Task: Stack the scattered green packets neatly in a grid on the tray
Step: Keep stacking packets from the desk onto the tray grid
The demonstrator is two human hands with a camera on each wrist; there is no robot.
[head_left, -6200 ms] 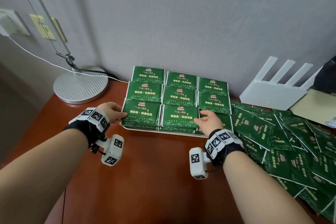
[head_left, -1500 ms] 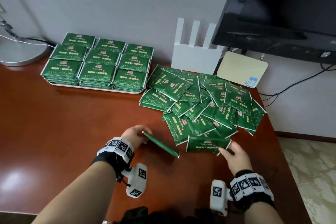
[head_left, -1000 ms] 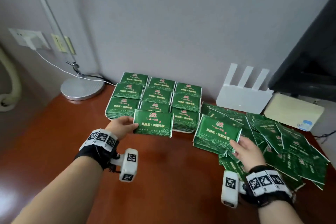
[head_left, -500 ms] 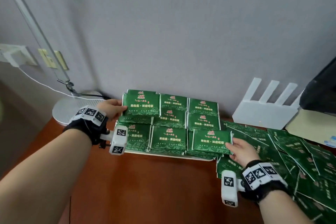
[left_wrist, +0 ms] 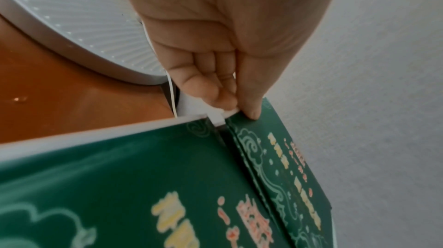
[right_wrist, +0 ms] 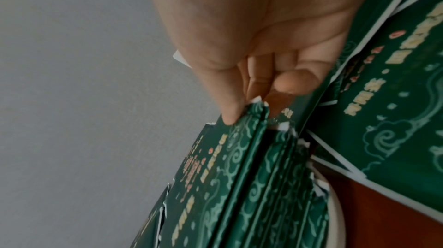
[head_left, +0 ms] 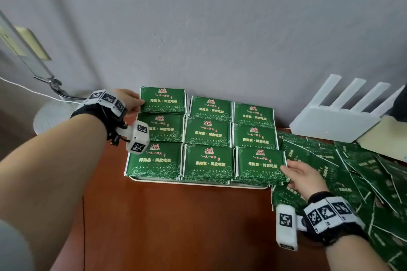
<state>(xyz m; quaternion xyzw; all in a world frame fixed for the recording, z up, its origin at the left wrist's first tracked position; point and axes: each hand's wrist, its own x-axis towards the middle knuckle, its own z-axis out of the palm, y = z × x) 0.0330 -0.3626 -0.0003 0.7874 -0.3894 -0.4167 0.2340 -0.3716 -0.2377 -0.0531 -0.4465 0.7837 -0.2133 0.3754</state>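
Note:
A white tray (head_left: 198,183) holds green packets stacked in a three-by-three grid against the wall. My left hand (head_left: 137,104) pinches the left edge of a green packet (head_left: 163,100) lying on top of the back-left stack. In the left wrist view the thumb of that hand (left_wrist: 239,112) lies on the packet (left_wrist: 282,157) with fingers beneath. My right hand (head_left: 286,168) pinches the right edge of another packet (head_left: 261,163) on the front-right stack. The right wrist view shows this hand (right_wrist: 244,108) with its thumb on top of the packet (right_wrist: 210,167).
A loose pile of green packets (head_left: 352,171) covers the wooden table right of the tray. Behind it stand a white router (head_left: 334,121) and a beige box (head_left: 383,138). A round lamp base (head_left: 50,116) with its cable sits left of the tray.
Both hands have carried their packets down onto the grid: the left one onto the back-left stack, the right one onto the front-right stack. Both still hold them.

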